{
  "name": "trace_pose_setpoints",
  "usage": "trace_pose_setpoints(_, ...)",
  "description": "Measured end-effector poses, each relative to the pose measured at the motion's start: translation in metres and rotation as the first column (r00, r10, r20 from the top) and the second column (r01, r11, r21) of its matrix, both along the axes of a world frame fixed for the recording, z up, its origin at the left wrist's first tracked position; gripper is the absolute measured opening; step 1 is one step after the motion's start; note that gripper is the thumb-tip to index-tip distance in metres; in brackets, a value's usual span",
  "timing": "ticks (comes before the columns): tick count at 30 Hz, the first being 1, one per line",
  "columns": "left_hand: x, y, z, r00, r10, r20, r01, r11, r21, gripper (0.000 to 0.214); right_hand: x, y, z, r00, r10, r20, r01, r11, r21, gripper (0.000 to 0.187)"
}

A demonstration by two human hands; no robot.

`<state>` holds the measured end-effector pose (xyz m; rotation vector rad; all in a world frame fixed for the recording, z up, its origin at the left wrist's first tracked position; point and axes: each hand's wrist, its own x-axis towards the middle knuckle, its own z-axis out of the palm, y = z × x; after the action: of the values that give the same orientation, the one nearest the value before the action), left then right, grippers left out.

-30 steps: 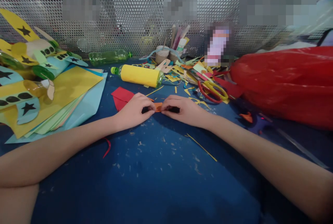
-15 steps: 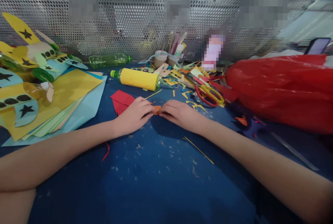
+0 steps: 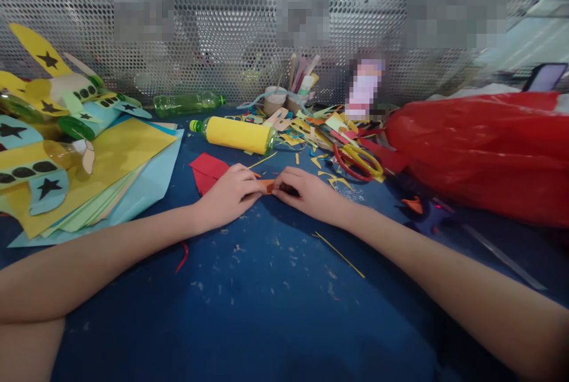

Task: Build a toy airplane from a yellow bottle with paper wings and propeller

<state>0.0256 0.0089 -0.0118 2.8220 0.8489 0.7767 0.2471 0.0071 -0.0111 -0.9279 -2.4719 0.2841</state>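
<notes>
Between my fingertips is a small piece of orange paper (image 3: 267,185), low over the blue table (image 3: 267,287). My left hand (image 3: 233,195) pinches its left end, and my right hand (image 3: 306,193) pinches its right end. Most of the orange paper is hidden by the fingers. Just behind my left hand lies a red paper piece (image 3: 207,170), partly covered by the hand. A green bottle wrapped in yellow paper (image 3: 237,134) lies on its side beyond both hands.
At left, paper-covered bottle planes (image 3: 48,183) rest on stacked coloured sheets (image 3: 146,183). Scissors (image 3: 358,163) lie among paper scraps (image 3: 306,133). A red plastic bag (image 3: 480,157) fills the right, beside a blue glue gun (image 3: 433,216). A green bottle (image 3: 189,103) lies along the perforated metal wall (image 3: 213,32).
The fingers of my right hand have lifted and curled a little, with a wider gap below the knuckles. My left hand has shifted slightly right; both still pinch the orange paper.
</notes>
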Motion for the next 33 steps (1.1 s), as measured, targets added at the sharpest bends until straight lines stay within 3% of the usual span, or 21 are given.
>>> trace_pose_setpoints(8, -0.0009, 0.0027, 0.0071, 0.995, 0.083, 0.062, -0.065, 0.966, -0.251, 0.006, -0.0030, -0.0016, 0.0021, 0.999, -0.047, -0.024, 0.045, 0.995, -0.088, 0.010)
trace_pose_setpoints(21, 0.0011, 0.0021, 0.0028, 1.000, -0.008, -0.014, 0.006, 0.991, -0.133, 0.015, -0.0060, -0.0033, 0.0018, 0.996, -0.075, -0.045, 0.073, 0.996, -0.051, 0.016)
trace_pose_setpoints(26, 0.0013, 0.0031, 0.0037, 1.000, 0.008, -0.010, -0.010, 0.988, -0.153, 0.013, -0.0028, -0.0019, 0.0024, 0.989, -0.072, -0.130, 0.056, 0.991, -0.121, 0.002)
trace_pose_setpoints(30, 0.0007, 0.0042, 0.0026, 1.000, 0.024, 0.005, -0.022, 0.986, -0.164, 0.012, -0.0004, -0.0012, 0.0038, 0.986, -0.003, -0.165, -0.023, 0.987, -0.159, 0.005)
trace_pose_setpoints(33, 0.0004, 0.0046, 0.0018, 0.999, 0.032, 0.013, -0.029, 0.985, -0.171, 0.011, -0.0004, -0.0009, 0.0034, 0.988, -0.026, -0.153, 0.000, 0.986, -0.166, 0.006)
